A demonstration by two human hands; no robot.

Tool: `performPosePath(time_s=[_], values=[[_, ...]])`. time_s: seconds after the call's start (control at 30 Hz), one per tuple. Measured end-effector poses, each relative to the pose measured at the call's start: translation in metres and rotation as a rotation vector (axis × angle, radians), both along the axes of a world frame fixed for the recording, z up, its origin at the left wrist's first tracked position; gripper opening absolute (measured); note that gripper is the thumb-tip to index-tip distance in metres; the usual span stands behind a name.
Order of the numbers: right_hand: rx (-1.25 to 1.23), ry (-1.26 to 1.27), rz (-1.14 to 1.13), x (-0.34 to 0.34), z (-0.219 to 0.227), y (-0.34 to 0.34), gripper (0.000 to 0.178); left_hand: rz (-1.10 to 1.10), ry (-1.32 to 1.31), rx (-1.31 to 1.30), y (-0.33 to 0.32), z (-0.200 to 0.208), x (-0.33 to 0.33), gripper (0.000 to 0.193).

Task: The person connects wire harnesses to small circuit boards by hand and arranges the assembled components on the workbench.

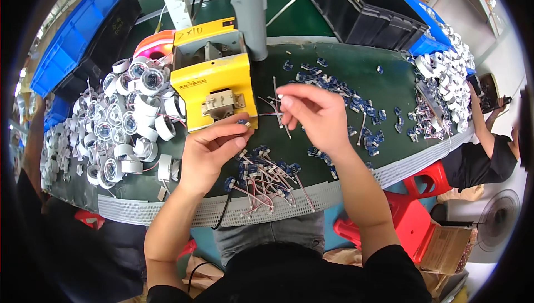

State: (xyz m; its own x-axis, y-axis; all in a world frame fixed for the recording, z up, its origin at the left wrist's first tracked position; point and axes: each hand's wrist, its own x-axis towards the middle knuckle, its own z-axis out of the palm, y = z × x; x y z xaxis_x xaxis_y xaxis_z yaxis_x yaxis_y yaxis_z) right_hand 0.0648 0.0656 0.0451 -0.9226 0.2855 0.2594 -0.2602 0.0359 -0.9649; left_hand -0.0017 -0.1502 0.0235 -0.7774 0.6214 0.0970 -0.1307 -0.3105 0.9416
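My left hand [208, 150] is closed in a pinch on a small blue circuit board [242, 122], just in front of a yellow bench machine [208, 83] with a metal fixture [222, 102] on its front. To its right, my right hand [317, 115] pinches the white connector end [280, 96] of a thin cable. A few more thin cables [273, 104] lie on the green bench beneath its fingertips. Nearest me is a heap of blue boards with wires [267, 183] attached. Loose blue boards [334, 87] are scattered beyond and right of my right hand.
White round housings [130, 122] with clear domes pile up at the left; more white parts [445, 89] are heaped far right. A grey post [248, 13] rises behind the machine. Black crates [367, 8] stand at the back. A red stool [409, 222] and another person's arm [484, 116] are at right.
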Motion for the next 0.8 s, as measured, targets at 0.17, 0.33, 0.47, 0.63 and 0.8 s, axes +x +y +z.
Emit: performPosePath(time_s=[0.17,0.33,0.47,0.63,0.8], values=[[0.485,0.29,-0.031,0.007,0.004,-0.02,0.023,0.059,-0.194,0.046,-0.004,-0.002,-0.003,0.021],[0.618,0.298,-0.04,0.002,-0.009,-0.032,0.018,0.123,-0.12,0.108,-0.002,-0.003,0.005,0.03],[0.581,0.223,-0.029,0.002,-0.013,-0.035,0.012,0.127,-0.101,0.105,-0.003,-0.009,0.003,0.032],[0.55,0.177,0.02,0.002,-0.009,-0.039,0.009,0.177,-0.089,0.067,-0.004,-0.01,0.004,0.029],[0.571,0.156,0.025,0.002,-0.01,-0.037,0.009,0.199,-0.052,-0.012,-0.004,-0.006,0.007,0.028]])
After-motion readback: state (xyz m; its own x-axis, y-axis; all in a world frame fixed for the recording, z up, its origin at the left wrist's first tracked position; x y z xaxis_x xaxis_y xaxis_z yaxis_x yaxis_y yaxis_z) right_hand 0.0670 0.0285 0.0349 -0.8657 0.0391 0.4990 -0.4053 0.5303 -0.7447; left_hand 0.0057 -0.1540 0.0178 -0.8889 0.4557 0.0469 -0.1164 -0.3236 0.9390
